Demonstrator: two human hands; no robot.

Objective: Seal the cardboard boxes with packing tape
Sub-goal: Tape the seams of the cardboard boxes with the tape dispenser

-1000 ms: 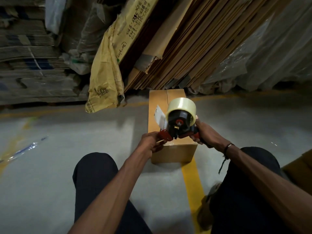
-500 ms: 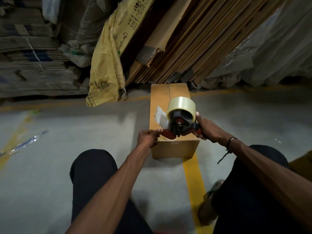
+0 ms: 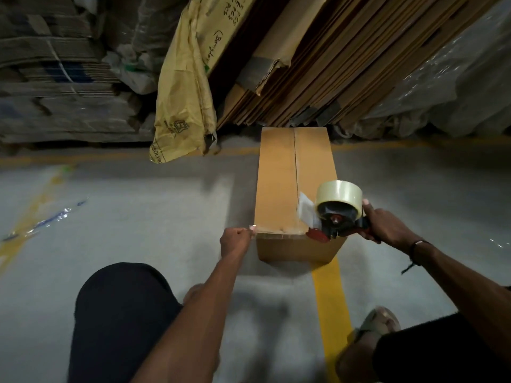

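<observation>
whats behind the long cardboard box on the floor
Behind the cardboard box, flattened cardboard sheets lean in a stack, a yellow sack hanging to their left. The box's far side and the floor behind it are hidden.

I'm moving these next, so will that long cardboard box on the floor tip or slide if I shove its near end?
The cardboard box lies long and low, so tipping seems unlikely. On the smooth floor it would probably slide, maybe swivel. Its centre seam looks untaped, so the flaps may give under pressure.
</observation>
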